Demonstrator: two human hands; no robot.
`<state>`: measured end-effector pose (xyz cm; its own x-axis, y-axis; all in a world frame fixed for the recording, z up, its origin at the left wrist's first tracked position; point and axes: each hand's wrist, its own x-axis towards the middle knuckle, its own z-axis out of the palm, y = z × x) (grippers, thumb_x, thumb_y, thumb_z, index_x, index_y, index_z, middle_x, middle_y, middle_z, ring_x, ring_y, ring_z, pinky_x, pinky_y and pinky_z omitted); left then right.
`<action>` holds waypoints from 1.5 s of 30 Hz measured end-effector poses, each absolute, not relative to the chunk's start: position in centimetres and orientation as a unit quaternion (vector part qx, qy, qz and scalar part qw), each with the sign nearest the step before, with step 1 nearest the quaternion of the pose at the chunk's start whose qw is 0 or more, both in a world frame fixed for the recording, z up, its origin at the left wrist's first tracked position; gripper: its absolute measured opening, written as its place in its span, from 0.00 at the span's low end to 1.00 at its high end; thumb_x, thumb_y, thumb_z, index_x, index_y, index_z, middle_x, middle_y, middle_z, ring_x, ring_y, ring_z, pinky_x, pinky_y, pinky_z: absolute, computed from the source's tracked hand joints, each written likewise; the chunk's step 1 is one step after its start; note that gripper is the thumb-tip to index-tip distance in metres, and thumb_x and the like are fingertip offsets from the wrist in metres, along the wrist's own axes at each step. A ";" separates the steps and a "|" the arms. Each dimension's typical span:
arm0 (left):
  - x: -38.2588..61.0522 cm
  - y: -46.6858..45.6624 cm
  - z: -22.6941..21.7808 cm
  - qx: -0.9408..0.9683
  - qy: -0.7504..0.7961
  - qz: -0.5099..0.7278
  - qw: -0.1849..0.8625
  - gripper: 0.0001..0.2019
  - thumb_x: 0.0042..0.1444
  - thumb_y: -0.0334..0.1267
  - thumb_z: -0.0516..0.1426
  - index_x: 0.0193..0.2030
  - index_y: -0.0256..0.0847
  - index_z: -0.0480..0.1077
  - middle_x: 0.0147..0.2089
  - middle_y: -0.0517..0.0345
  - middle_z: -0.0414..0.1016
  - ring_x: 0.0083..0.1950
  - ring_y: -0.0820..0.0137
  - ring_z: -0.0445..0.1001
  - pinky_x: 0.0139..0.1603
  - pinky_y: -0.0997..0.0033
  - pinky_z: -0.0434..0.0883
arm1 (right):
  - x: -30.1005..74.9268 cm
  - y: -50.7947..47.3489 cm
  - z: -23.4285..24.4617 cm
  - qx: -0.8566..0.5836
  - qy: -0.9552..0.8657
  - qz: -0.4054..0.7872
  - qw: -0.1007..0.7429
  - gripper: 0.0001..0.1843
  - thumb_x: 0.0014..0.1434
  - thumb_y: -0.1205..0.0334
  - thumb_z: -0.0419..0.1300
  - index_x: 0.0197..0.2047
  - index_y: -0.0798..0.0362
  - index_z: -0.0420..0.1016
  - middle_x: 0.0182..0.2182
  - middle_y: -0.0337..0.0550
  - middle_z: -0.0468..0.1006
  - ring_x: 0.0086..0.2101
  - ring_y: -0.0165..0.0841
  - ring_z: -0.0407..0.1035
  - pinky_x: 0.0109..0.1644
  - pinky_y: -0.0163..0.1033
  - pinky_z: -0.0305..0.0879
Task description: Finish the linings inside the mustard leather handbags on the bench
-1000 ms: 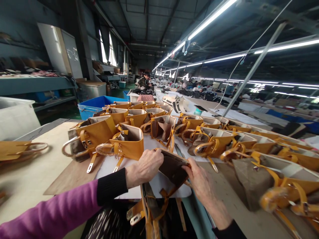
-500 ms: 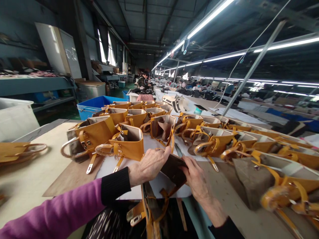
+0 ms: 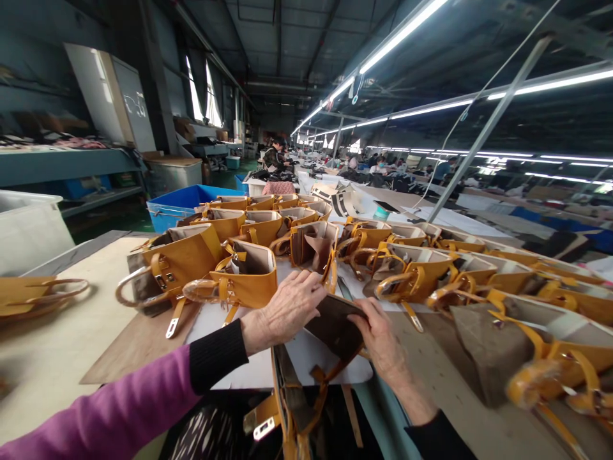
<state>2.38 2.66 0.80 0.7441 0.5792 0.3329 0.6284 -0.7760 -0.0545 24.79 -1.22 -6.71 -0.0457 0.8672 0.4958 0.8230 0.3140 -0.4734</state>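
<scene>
Between my hands is a dark brown panel (image 3: 334, 327) of a handbag, tilted toward me. My left hand (image 3: 287, 308) is closed at the panel's upper left edge, its fingers bent over it. My right hand (image 3: 385, 342) pinches the right edge, thumb on the face. Below, over my lap, hang the mustard-yellow side (image 3: 286, 409), straps and a metal-tipped tab (image 3: 263, 427) of what looks like the same bag; how they join is partly hidden. Just beyond my left hand stands an open yellow handbag (image 3: 251, 281), and past the panel is a brown-sided one (image 3: 311, 246).
Rows of yellow handbags (image 3: 416, 271) fill the table's far side and right. A flat yellow bag piece (image 3: 33, 294) lies on the left. Behind are a blue bin (image 3: 191, 201) and a slanting metal pole (image 3: 488, 128). A person (image 3: 274, 155) sits farther back.
My left hand has slid slightly up and left along the panel's edge, its raised thumb now lowered. More of the brown panel shows. My right hand has shifted a little right.
</scene>
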 end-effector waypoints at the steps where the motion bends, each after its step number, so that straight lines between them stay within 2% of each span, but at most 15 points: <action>1: 2.3 2.7 0.8 -0.932 -0.324 -0.142 0.079 0.05 0.56 0.34 0.55 0.41 0.40 0.64 0.48 0.53 0.66 0.48 0.62 0.65 0.49 0.63 0.65 | 24.8 -1.3 -6.7 -0.585 -0.724 0.030 0.366 0.08 0.63 0.57 0.51 0.44 0.49 0.66 0.38 0.41 0.69 0.39 0.35 0.68 0.44 0.40 0.63; 6: 2.1 2.7 0.9 -0.935 -0.335 -0.103 0.045 0.08 0.58 0.27 0.49 0.41 0.39 0.65 0.49 0.52 0.66 0.45 0.65 0.67 0.47 0.64 0.67 | 24.8 -1.4 -6.8 -0.584 -0.722 0.018 0.370 0.08 0.63 0.57 0.50 0.43 0.48 0.66 0.38 0.40 0.70 0.38 0.35 0.69 0.43 0.40 0.64; 9: 2.1 2.9 0.7 -0.933 -0.339 -0.111 0.034 0.06 0.59 0.29 0.49 0.40 0.38 0.66 0.50 0.51 0.66 0.46 0.65 0.68 0.48 0.64 0.68 | 24.8 -1.4 -6.9 -0.585 -0.723 0.004 0.366 0.07 0.63 0.58 0.50 0.43 0.47 0.66 0.37 0.40 0.70 0.37 0.35 0.70 0.42 0.39 0.65; 12: 2.4 3.5 0.3 -0.936 -0.329 -0.125 0.011 0.06 0.59 0.31 0.50 0.36 0.38 0.68 0.47 0.53 0.67 0.43 0.67 0.70 0.44 0.68 0.68 | 24.6 -1.5 -6.7 -0.591 -0.722 -0.011 0.360 0.07 0.62 0.59 0.52 0.43 0.47 0.66 0.38 0.40 0.71 0.37 0.35 0.70 0.41 0.39 0.66; 15: 2.8 4.2 0.1 -0.926 -0.344 -0.150 -0.046 0.07 0.58 0.30 0.50 0.31 0.38 0.68 0.44 0.55 0.69 0.40 0.70 0.70 0.40 0.73 0.68 | 24.5 -1.6 -6.5 -0.591 -0.723 -0.007 0.358 0.09 0.60 0.60 0.54 0.45 0.47 0.65 0.40 0.41 0.71 0.39 0.36 0.70 0.41 0.40 0.67; 19: 3.1 4.6 -0.1 -0.901 -0.376 -0.191 -0.099 0.08 0.56 0.28 0.51 0.28 0.36 0.67 0.41 0.55 0.70 0.39 0.71 0.71 0.41 0.75 0.66 | 24.4 -1.7 -6.4 -0.587 -0.725 -0.005 0.361 0.07 0.60 0.61 0.54 0.43 0.47 0.65 0.38 0.40 0.71 0.39 0.36 0.71 0.40 0.39 0.67; 26: 3.6 5.1 -0.3 -0.893 -0.407 -0.175 -0.077 0.09 0.55 0.28 0.50 0.28 0.37 0.68 0.34 0.55 0.70 0.36 0.69 0.70 0.37 0.73 0.64 | 24.3 -1.2 -7.0 -0.574 -0.714 -0.028 0.401 0.06 0.61 0.57 0.54 0.40 0.48 0.67 0.35 0.40 0.71 0.36 0.35 0.70 0.40 0.38 0.66; 30: 3.7 5.1 -0.3 -0.892 -0.406 -0.181 -0.076 0.08 0.55 0.29 0.50 0.31 0.37 0.70 0.36 0.55 0.72 0.38 0.69 0.71 0.38 0.73 0.65 | 24.5 -0.7 -7.3 -0.562 -0.705 -0.024 0.432 0.08 0.61 0.55 0.54 0.37 0.49 0.68 0.31 0.40 0.71 0.34 0.34 0.69 0.39 0.37 0.65; 36: 3.9 5.0 0.2 -0.884 -0.427 -0.171 -0.086 0.08 0.55 0.30 0.51 0.32 0.37 0.71 0.37 0.54 0.73 0.39 0.68 0.72 0.39 0.72 0.65 | 24.7 -0.1 -6.4 -0.562 -0.700 0.044 0.438 0.12 0.61 0.52 0.54 0.32 0.50 0.71 0.26 0.38 0.71 0.29 0.32 0.67 0.35 0.35 0.63; 45: 4.3 5.6 0.3 -0.880 -0.444 -0.151 -0.080 0.08 0.55 0.30 0.50 0.30 0.37 0.70 0.36 0.53 0.74 0.39 0.67 0.73 0.39 0.71 0.66 | 24.5 0.6 -6.5 -0.560 -0.690 0.051 0.457 0.15 0.63 0.52 0.51 0.30 0.51 0.70 0.25 0.37 0.69 0.28 0.31 0.65 0.34 0.35 0.61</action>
